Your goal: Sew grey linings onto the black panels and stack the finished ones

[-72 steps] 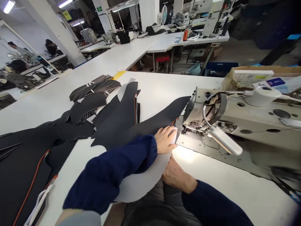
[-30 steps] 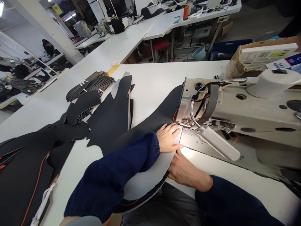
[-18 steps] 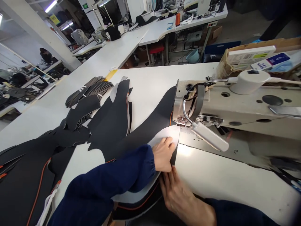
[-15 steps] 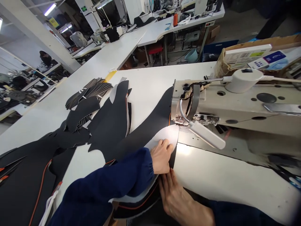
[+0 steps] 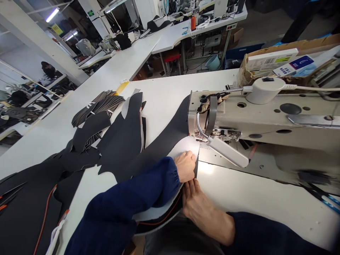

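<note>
A dark fabric panel [image 5: 156, 152] lies just left of the sewing machine [image 5: 260, 122], its long axis slanting away from the wearer, its tapering end pointing past the machine's head. On it, a pale gray piece [image 5: 182, 147] meets the machine's needle area. Nearer than the machine, the left hand [image 5: 185, 167] curls on the gray piece and the right hand [image 5: 203, 212] stretches its fingers along the edge; whether either grip pinches cannot be told. The white counter [image 5: 239, 198] spreads around the machine, with a carton [image 5: 318, 45] behind it.
</note>
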Demonstrator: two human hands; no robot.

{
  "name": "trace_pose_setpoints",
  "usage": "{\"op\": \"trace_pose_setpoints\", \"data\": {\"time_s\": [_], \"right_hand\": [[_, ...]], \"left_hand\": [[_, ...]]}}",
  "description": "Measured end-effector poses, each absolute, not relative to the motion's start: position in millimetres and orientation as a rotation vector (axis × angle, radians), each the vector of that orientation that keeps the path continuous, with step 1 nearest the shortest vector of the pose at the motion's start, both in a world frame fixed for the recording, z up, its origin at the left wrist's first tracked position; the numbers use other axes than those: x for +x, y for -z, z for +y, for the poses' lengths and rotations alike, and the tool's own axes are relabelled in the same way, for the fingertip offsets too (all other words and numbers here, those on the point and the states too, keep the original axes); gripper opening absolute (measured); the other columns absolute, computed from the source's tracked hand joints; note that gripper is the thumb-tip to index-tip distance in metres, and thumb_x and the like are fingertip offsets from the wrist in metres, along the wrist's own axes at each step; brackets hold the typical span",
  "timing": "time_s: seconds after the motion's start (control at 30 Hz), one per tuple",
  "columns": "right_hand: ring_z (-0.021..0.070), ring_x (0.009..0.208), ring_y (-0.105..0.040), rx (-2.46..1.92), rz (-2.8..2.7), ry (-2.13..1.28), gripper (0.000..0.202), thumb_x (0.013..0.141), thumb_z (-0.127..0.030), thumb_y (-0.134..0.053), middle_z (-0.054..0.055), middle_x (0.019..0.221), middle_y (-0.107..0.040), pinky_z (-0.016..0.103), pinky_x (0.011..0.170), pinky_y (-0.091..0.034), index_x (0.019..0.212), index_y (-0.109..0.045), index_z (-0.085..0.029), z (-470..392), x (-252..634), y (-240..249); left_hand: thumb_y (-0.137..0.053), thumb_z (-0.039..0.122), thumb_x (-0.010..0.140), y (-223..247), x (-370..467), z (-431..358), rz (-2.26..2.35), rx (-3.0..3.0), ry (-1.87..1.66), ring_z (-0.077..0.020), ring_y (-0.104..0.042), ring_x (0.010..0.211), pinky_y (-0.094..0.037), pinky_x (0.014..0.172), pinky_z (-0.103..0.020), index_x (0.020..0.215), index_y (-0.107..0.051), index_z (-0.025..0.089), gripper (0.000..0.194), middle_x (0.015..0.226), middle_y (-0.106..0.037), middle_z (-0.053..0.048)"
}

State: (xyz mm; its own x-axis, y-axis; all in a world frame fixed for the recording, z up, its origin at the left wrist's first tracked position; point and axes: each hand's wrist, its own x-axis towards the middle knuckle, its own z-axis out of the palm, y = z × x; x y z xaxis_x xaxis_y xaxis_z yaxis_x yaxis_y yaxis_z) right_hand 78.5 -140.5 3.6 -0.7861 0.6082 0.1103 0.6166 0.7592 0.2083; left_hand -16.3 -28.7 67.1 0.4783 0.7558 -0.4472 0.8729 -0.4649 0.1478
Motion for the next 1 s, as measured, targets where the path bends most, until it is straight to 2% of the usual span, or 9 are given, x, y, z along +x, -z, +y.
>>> {"op": "trace_pose_setpoints", "data": {"time_s": [0.2,0.33,0.47,0.6,0.73,0.9,1.0], "right_hand": [[0.0394,0.101,-0.060,-1.025,-2.935,0.356,0.035,0.069,-0.015,-0.062,0.028,0.105,-0.066,0.061,0.093,-0.042,0.100,-0.070,-0.001,-118,83,-9],[0.0399,0.103,-0.060,-1.065,-2.936,0.331,0.028,0.068,-0.014,-0.061,0.023,0.096,-0.070,0.060,0.096,-0.039,0.092,-0.073,-0.006,-107,84,-6],[0.0389,0.101,-0.061,-1.042,-2.905,0.419,0.039,0.068,-0.014,-0.059,0.029,0.105,-0.066,0.058,0.094,-0.042,0.103,-0.068,0.001,-118,80,-5],[0.0406,0.104,-0.060,-0.976,-2.809,0.437,0.049,0.069,-0.017,-0.056,0.033,0.113,-0.061,0.059,0.091,-0.044,0.111,-0.063,0.006,-138,73,4],[0.0379,0.099,-0.062,-1.031,-2.882,0.439,0.044,0.070,-0.013,-0.052,0.031,0.108,-0.064,0.060,0.092,-0.043,0.109,-0.064,0.004,-131,73,5],[0.0355,0.095,-0.062,-1.036,-2.959,0.490,0.038,0.072,-0.010,-0.050,0.026,0.100,-0.067,0.060,0.095,-0.038,0.105,-0.066,0.000,-110,74,-5],[0.0359,0.092,-0.063,-1.089,-2.931,0.489,0.036,0.072,-0.010,-0.051,0.027,0.097,-0.067,0.058,0.089,-0.042,0.103,-0.066,0.001,-110,68,-9]], "left_hand": [[-0.054,0.021,0.073,-66,-21,-29,1.301,2.406,0.438,-0.0282,-0.053,0.104,-0.051,0.081,-0.038,0.111,-0.050,0.011,0.039,0.112,-0.052,-0.014],[-0.048,0.019,0.079,-63,-24,-34,1.287,2.416,0.432,-0.0257,-0.054,0.101,-0.049,0.084,-0.036,0.110,-0.050,0.013,0.032,0.111,-0.054,-0.012],[-0.047,0.017,0.079,-62,-19,-23,1.302,2.423,0.456,-0.0259,-0.055,0.101,-0.050,0.080,-0.037,0.108,-0.051,0.013,0.029,0.110,-0.054,-0.013],[-0.049,0.014,0.075,-65,-15,-11,1.334,2.423,0.439,-0.0268,-0.055,0.102,-0.050,0.077,-0.037,0.109,-0.052,0.012,0.034,0.112,-0.054,-0.014],[-0.057,0.018,0.071,-66,-19,-16,1.296,2.435,0.448,-0.0280,-0.055,0.101,-0.051,0.077,-0.038,0.111,-0.052,0.011,0.041,0.110,-0.056,-0.012],[-0.049,0.017,0.080,-61,-24,-23,1.288,2.462,0.420,-0.0255,-0.056,0.099,-0.051,0.079,-0.037,0.108,-0.054,0.013,0.029,0.107,-0.058,-0.011],[-0.049,0.016,0.080,-61,-21,-16,1.313,2.467,0.424,-0.0258,-0.056,0.102,-0.050,0.079,-0.036,0.107,-0.054,0.014,0.028,0.107,-0.058,-0.012]]}}
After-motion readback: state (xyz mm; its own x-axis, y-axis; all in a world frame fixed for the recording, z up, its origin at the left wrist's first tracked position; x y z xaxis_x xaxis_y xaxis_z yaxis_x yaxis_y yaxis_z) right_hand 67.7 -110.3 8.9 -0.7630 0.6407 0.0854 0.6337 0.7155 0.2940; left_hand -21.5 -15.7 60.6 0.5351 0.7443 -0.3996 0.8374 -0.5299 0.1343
